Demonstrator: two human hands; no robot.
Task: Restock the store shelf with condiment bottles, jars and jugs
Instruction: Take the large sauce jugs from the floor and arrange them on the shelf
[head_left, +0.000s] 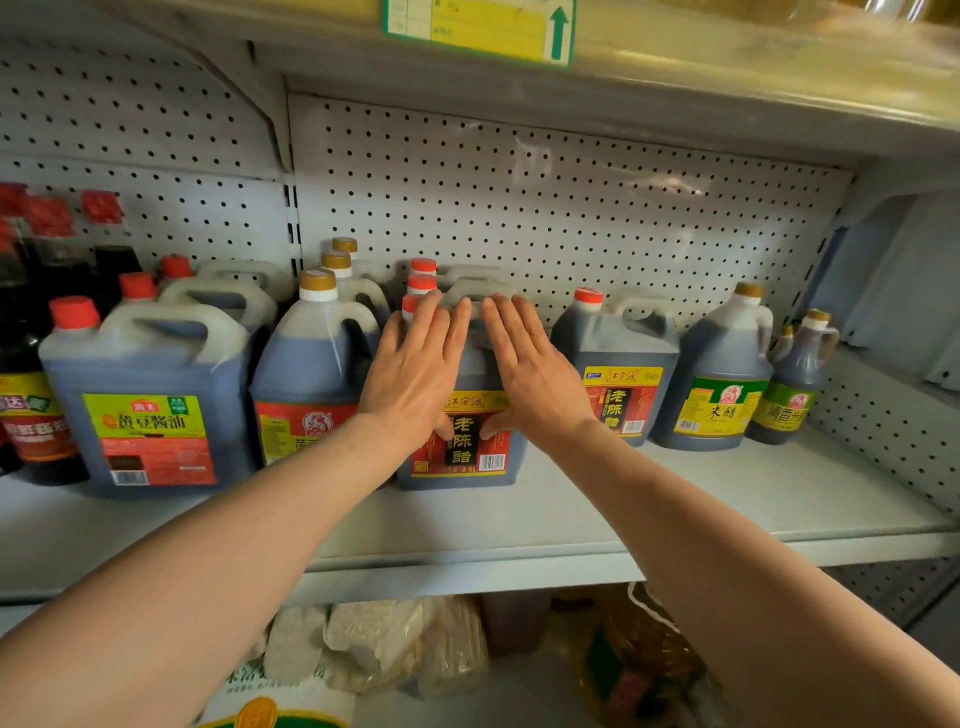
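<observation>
A dark vinegar jug (466, 451) with a red, yellow and black label stands at the front of a row on the grey shelf (675, 499). My left hand (415, 374) lies flat against its front left, fingers stretched up toward the red cap. My right hand (530, 374) lies flat against its front right, fingertips at the handle. Both thumbs rest on the label. Neither hand closes around the jug. Two more red-capped jugs (423, 266) stand behind it, mostly hidden.
A matching vinegar jug (618, 364) stands to the right, then a green-label jug (719, 374) and a small bottle (795, 379). To the left are a gold-capped jug (311, 358), a large soy sauce jug (145, 395) and dark bottles (31, 364). Pegboard (519, 208) backs the shelf. Bagged goods (384, 639) lie below.
</observation>
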